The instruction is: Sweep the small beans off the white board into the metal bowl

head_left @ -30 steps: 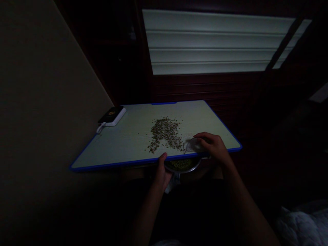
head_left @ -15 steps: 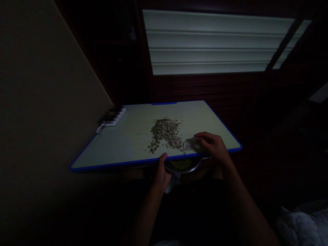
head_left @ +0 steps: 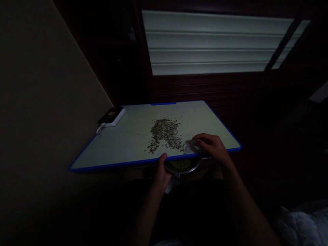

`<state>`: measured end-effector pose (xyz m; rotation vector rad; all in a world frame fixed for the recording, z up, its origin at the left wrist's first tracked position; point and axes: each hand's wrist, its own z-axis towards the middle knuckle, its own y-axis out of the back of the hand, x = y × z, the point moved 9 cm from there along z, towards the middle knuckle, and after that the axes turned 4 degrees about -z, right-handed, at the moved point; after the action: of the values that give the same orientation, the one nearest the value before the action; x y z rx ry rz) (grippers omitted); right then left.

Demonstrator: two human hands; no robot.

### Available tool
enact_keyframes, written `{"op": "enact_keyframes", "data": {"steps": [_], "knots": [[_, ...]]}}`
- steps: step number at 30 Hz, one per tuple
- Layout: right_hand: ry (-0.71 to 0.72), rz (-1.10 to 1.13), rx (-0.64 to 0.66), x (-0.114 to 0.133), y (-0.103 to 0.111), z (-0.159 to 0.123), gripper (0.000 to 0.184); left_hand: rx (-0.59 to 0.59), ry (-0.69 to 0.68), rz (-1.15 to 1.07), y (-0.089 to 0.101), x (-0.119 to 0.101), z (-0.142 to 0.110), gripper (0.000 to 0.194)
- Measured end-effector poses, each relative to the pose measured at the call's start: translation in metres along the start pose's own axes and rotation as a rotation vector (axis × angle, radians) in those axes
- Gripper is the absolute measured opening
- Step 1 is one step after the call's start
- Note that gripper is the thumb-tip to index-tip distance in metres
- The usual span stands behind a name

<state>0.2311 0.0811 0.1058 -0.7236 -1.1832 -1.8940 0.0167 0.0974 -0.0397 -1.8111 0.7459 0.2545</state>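
A pale board with a blue rim [head_left: 123, 145] lies in front of me in dim light. A loose heap of small greenish-brown grains [head_left: 165, 135] is spread on its middle. My right hand [head_left: 214, 148] rests on the board near its front edge, its fingers curled round a small clear piece [head_left: 191, 146] beside the heap. My left hand [head_left: 161, 172] grips a metal bowl [head_left: 183, 165] just under the board's front edge, thumb up against the rim. The bowl holds greenish grains.
A dark phone on a white power bank [head_left: 112, 116] with a white cable lies at the board's far left corner. A beige wall [head_left: 38, 102] stands close on the left. Lit white panels [head_left: 215, 42] run above a dark wooden back. A white cloth [head_left: 304, 222] lies at the lower right.
My right hand with the clear piece has slid slightly leftward and nearer the board's front edge. My left hand and the bowl stay in place.
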Motion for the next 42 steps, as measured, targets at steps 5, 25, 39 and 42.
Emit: {"op": "enact_keyframes", "data": {"steps": [5,25,39,42], "knots": [[0.002,0.009,0.016,0.0001,-0.0006,-0.0008,0.023,-0.003,-0.004,-0.004,-0.0007,-0.0012,0.0001,0.027],[0.024,-0.019,-0.001,-0.0006,-0.0012,-0.001,0.024,-0.013,-0.018,-0.005,0.0,-0.0019,0.0016,0.03],[0.047,0.01,0.053,0.0056,-0.0048,-0.0015,0.022,0.012,-0.016,-0.012,0.0,-0.0005,0.0003,0.027],[0.052,0.018,0.065,0.0046,-0.0056,-0.0016,0.021,0.007,-0.017,-0.002,-0.0006,-0.0013,-0.0004,0.025]]}}
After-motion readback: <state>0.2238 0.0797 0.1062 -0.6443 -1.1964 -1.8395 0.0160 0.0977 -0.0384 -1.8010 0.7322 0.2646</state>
